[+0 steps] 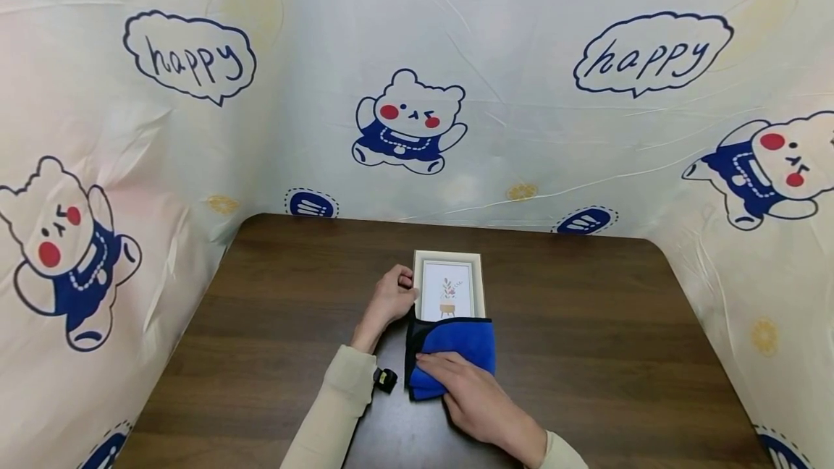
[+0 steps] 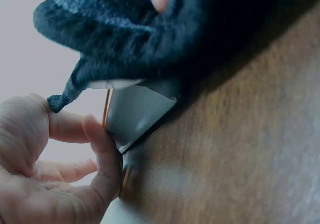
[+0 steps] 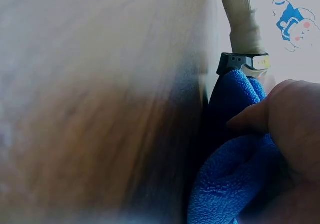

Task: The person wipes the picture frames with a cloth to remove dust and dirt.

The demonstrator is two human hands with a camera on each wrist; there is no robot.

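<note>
A pale picture frame [image 1: 481,288] with a print of a potted plant lies on the brown table, its lower part covered by a folded blue-and-black towel [image 1: 465,342]. My left hand [image 1: 393,295] holds the frame's left edge, thumb and fingers curled at its side. In the left wrist view the hand [image 2: 60,169] grips beside the frame's grey side [image 2: 137,112], and the towel's black face [image 2: 115,39] hangs over it. My right hand [image 1: 478,396] lies over the towel, fingers stretched across it. In the right wrist view its thumb [image 3: 252,116] presses into a blue fold [image 3: 225,179].
The brown wooden table [image 1: 586,339] extends to both sides of the frame. Behind and beside it hangs a pale curtain [image 1: 521,129] printed with bears and "happy" bubbles. A black wrist device [image 1: 386,381] sits on the left wrist.
</note>
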